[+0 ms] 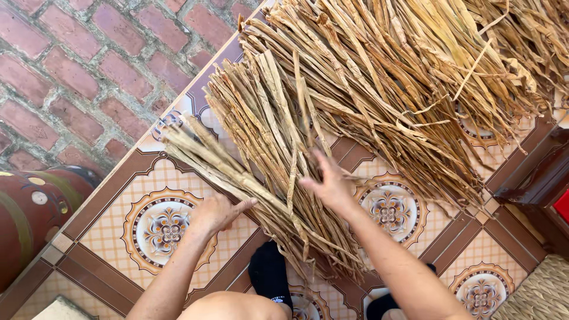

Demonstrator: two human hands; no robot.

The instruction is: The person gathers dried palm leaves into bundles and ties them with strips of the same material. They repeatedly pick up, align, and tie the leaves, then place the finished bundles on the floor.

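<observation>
The floor here is tiled, cream squares with brown borders and a round flower medallion in each, and it ends in a straight edge against a strip of red brick paving at the upper left. A brown glazed pot with pale spots stands at the left, partly over the tile edge. At the right edge there is dark wooden furniture, and a woven mat shows in the lower right corner.

Dried leaf strips cover most of the tiles. A big loose heap fills the upper right, and a flatter sheaf fans out from it toward the person (two feet in black socks peek out under its near end).

The left hand is closed around a bundle of strips that slants up and left; it looks blurred, fingers wrapped on its lower end. The right hand rests on the sheaf, just beside the left, its fingers spread apart among the strips, one thin strip standing up beside it.
</observation>
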